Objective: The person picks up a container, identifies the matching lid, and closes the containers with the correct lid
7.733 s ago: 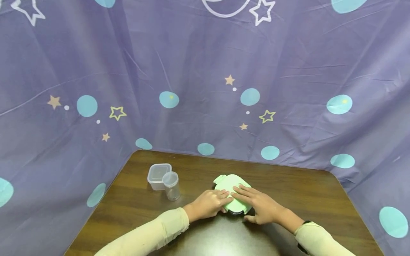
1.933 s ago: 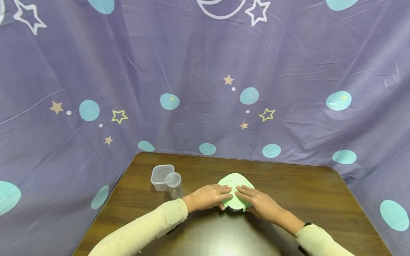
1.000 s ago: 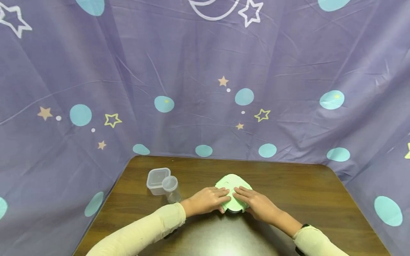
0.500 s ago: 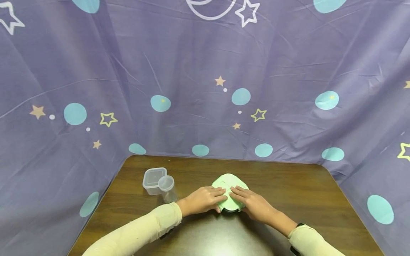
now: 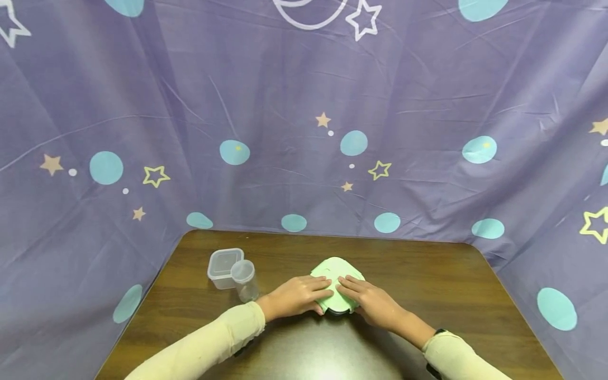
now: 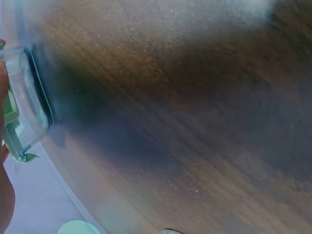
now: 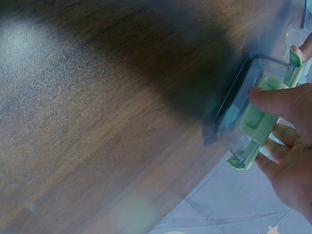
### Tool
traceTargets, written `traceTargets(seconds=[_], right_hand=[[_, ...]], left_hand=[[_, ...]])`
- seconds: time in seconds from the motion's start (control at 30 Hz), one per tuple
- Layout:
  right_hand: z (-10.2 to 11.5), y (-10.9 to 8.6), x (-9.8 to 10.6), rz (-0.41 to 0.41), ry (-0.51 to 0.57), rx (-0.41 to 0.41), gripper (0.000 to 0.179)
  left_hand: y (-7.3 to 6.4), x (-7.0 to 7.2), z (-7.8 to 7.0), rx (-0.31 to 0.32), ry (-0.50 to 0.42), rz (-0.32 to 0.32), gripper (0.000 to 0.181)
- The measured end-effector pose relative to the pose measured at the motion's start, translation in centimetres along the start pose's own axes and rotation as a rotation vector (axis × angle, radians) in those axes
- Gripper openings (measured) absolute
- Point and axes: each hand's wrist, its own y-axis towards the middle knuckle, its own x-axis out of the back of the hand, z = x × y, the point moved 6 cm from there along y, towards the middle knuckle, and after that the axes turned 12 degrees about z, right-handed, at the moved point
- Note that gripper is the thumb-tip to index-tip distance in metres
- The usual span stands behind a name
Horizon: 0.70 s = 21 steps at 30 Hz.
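A clear glass food container [image 7: 235,112] with a pale green snap lid [image 5: 335,268] stands on the brown wooden table. My left hand [image 5: 298,295] lies along its left side, fingers on top of the lid and thumb low at the near edge. My right hand [image 5: 376,304] grips the opposite side, with fingertips on the lid. In the right wrist view, the right thumb [image 7: 273,100] presses a green side latch [image 7: 257,124] that hangs down against the glass. Only a sliver of the left hand [image 6: 6,195] shows in the left wrist view.
Left of the hands stand a squarish translucent plastic box [image 5: 223,266] with a lid and, touching or overlapping it, a clear round jar [image 5: 245,282]. The jar is close to the left sleeve [image 5: 228,332]. A purple patterned curtain [image 5: 285,105] surrounds the table [image 5: 418,274].
The latch flap that stuck out at the lid's back left is folded down, and the lid's round mark has shifted from right to left. My right thumb has moved in against the container.
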Motion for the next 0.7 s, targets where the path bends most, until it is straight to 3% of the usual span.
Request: traceTargets(seconds=[0.3,0.47,0.7], right_hand=[[-0.16,-0.08,-0.28,0.011,0.003,-0.019,0.072],[-0.17,-0.22,-0.32,0.013,0.001,-0.013,0.071],[-0.55,-0.3,-0.33,0.012,-0.009,-0.013,0.071]], left_hand=[[-0.05,-0.08,-0.3,-0.015,0.035,0.044,0.055],[0.21,-0.03,-0.23,0.041,-0.038,0.102,0.058],[0.55,-0.27,0.1,0.095,-0.113,0.136,0.061]])
